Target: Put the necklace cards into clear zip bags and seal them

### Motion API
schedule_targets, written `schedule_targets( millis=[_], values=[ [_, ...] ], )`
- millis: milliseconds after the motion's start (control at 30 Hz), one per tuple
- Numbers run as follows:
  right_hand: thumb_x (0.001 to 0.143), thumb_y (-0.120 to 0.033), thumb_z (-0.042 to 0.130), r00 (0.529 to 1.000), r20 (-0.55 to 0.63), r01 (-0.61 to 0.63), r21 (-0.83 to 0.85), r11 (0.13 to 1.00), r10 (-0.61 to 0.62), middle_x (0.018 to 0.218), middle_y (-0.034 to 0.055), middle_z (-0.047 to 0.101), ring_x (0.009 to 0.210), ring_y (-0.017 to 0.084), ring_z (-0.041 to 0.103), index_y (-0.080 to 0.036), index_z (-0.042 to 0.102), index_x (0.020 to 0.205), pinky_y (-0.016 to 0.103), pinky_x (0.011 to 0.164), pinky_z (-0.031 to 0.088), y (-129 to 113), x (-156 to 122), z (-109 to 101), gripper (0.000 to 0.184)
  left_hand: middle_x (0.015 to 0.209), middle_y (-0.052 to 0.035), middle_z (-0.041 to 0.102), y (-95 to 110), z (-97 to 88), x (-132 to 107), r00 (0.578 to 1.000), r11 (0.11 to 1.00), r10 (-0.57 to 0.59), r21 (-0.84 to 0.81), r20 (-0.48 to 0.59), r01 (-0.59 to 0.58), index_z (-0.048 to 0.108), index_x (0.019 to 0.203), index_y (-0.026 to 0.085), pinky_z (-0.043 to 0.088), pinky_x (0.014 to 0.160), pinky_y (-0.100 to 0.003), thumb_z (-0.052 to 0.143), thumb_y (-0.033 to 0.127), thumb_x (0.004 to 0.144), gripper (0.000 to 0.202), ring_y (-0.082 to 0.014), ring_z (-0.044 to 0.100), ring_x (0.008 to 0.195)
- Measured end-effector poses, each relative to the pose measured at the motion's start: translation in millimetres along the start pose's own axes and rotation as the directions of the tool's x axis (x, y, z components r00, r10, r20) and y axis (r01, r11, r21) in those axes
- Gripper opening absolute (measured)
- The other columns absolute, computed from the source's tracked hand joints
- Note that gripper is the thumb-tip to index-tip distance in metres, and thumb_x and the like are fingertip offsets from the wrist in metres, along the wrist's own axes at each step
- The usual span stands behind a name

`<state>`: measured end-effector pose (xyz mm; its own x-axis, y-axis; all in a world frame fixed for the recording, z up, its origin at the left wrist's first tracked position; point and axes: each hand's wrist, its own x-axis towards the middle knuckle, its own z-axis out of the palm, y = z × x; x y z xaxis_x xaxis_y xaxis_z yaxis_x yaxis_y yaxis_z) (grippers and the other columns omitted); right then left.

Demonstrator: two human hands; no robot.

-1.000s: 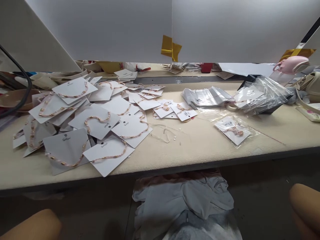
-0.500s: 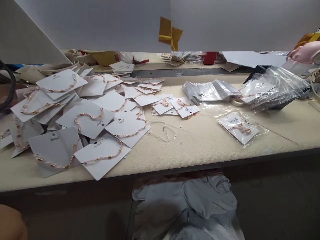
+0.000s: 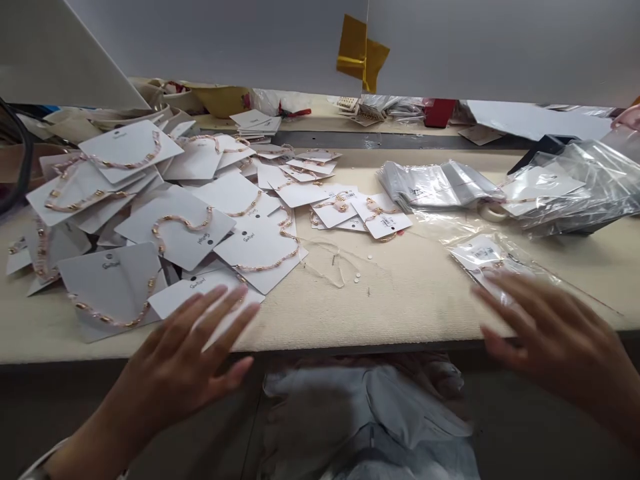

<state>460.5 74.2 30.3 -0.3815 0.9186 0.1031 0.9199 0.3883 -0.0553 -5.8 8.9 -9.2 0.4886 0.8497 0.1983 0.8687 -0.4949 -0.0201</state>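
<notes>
My left hand (image 3: 185, 357) is spread open over the table's front edge, its fingertips in front of a white card with a beaded bracelet (image 3: 183, 293). Many more such cards, each bearing a pink and gold bracelet (image 3: 267, 263), lie heaped at the left. Blurred a little by motion, my right hand (image 3: 555, 340) has its fingers apart and holds nothing. It partly covers a bagged jewellery card (image 3: 477, 252) on the right. I cannot tell whether either hand touches the cards. Smaller tagged cards (image 3: 383, 217) lie mid-table.
Clear plastic bags (image 3: 435, 185) lie stacked right of centre, near a roll of tape (image 3: 493, 212). More bags lean on a dark box (image 3: 595, 227) at the right. Loose clear thread (image 3: 335, 267) lies on the cream tabletop (image 3: 310, 323). Grey panels (image 3: 225, 47) hang across the back.
Both hands have come into view from below, open, over the front edge. The view has shifted slightly, so the table items sit farther right. The cards and bags look unmoved.
</notes>
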Motion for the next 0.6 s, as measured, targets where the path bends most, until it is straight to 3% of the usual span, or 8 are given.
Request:
schedule_targets(
  millis=[100, 167, 233, 333, 400, 467, 533, 600],
  values=[
    [0.096, -0.054, 0.041, 0.987, 0.151, -0.025, -0.133, 0.991, 0.045, 0.139, 0.0189, 0.055, 0.133, 0.035, 0.049, -0.010, 0.058, 0.132, 0.049, 0.109, 0.042, 20.7, 32.1, 34.5, 0.059, 0.157, -0.0107, 0.036, -24.0, 22.6, 7.2, 0.999, 1.000, 0.002, -0.027, 0.034, -0.001, 0.037, 0.149, 0.017, 0.030, 0.118, -0.048, 0.041, 0.022, 0.099, 0.050, -0.0315, 0.039, 0.141],
    [0.095, -0.052, 0.040, 0.962, 0.255, -0.057, -0.174, 0.983, 0.101, 0.137, 0.0185, 0.058, 0.131, 0.035, 0.052, -0.008, 0.059, 0.131, 0.047, 0.098, 0.051, 27.7, 41.6, 47.7, 0.059, 0.153, -0.0088, 0.044, -33.7, 28.6, 12.5, 0.997, 0.998, 0.011, -0.060, 0.078, -0.006, 0.039, 0.148, 0.019, 0.032, 0.116, -0.046, 0.038, 0.019, 0.099, 0.049, -0.0288, 0.045, 0.137],
    [0.095, -0.047, 0.039, 0.961, 0.261, -0.043, -0.195, 0.980, 0.094, 0.132, 0.0139, 0.063, 0.121, 0.032, 0.061, -0.013, 0.062, 0.126, 0.040, 0.081, 0.056, 26.3, 45.3, 50.4, 0.052, 0.146, -0.0073, 0.051, -38.5, 29.7, 19.8, 0.995, 0.996, 0.039, -0.084, 0.094, -0.031, 0.043, 0.144, 0.022, 0.034, 0.114, -0.045, 0.037, 0.019, 0.098, 0.047, -0.0265, 0.050, 0.131],
    [0.096, -0.039, 0.038, 0.992, 0.111, -0.018, -0.289, 0.957, 0.052, 0.113, 0.0104, 0.072, 0.083, 0.025, 0.072, -0.017, 0.070, 0.112, 0.029, 0.052, 0.046, 12.6, 49.2, 40.3, 0.042, 0.140, -0.0087, 0.056, -37.5, 28.7, 32.0, 0.993, 0.996, 0.049, -0.081, 0.110, -0.040, 0.052, 0.135, 0.020, 0.037, 0.109, -0.044, 0.035, 0.019, 0.098, 0.041, -0.0266, 0.054, 0.126],
    [0.096, -0.034, 0.040, 0.999, -0.050, -0.030, -0.341, 0.940, 0.014, 0.087, 0.0081, 0.076, 0.058, 0.018, 0.066, -0.016, 0.074, 0.097, 0.026, 0.043, 0.034, -0.7, 52.2, 30.2, 0.038, 0.136, -0.0100, 0.059, -31.5, 25.9, 38.5, 0.994, 0.999, 0.035, -0.027, 0.104, -0.033, 0.055, 0.132, 0.019, 0.039, 0.105, -0.046, 0.036, 0.017, 0.098, 0.039, -0.0288, 0.054, 0.124],
    [0.095, -0.028, 0.044, 0.980, -0.195, -0.029, -0.334, 0.942, -0.039, 0.065, 0.0048, 0.070, 0.046, 0.014, 0.058, -0.015, 0.074, 0.086, 0.025, 0.041, 0.030, -17.4, 54.6, 21.0, 0.034, 0.135, -0.0111, 0.059, -21.4, 17.5, 44.2, 0.997, 1.000, 0.018, 0.023, 0.077, -0.020, 0.057, 0.130, 0.020, 0.040, 0.102, -0.048, 0.040, 0.019, 0.098, 0.036, -0.0322, 0.054, 0.121],
    [0.094, -0.023, 0.047, 0.958, -0.268, 0.030, -0.250, 0.968, -0.099, 0.065, 0.0047, 0.070, 0.045, 0.013, 0.058, -0.014, 0.074, 0.085, 0.024, 0.040, 0.033, -38.1, 56.2, 14.1, 0.029, 0.136, -0.0111, 0.057, -7.7, 0.4, 51.9, 0.999, 0.999, 0.013, -0.053, 0.045, -0.010, 0.056, 0.131, 0.021, 0.040, 0.102, -0.047, 0.045, 0.023, 0.099, 0.034, -0.0327, 0.053, 0.122],
    [0.095, -0.023, 0.048, 0.957, -0.240, 0.149, -0.069, 0.986, -0.162, 0.088, 0.0101, 0.076, 0.058, 0.017, 0.067, -0.011, 0.073, 0.098, 0.024, 0.042, 0.044, -61.3, 59.0, 9.5, 0.028, 0.131, -0.0055, 0.059, 8.6, -24.4, 64.3, 0.998, 0.944, 0.047, -0.329, 0.049, -0.028, 0.052, 0.133, 0.027, 0.044, 0.103, -0.035, 0.047, 0.021, 0.097, 0.036, -0.0238, 0.053, 0.122]
  ],
)
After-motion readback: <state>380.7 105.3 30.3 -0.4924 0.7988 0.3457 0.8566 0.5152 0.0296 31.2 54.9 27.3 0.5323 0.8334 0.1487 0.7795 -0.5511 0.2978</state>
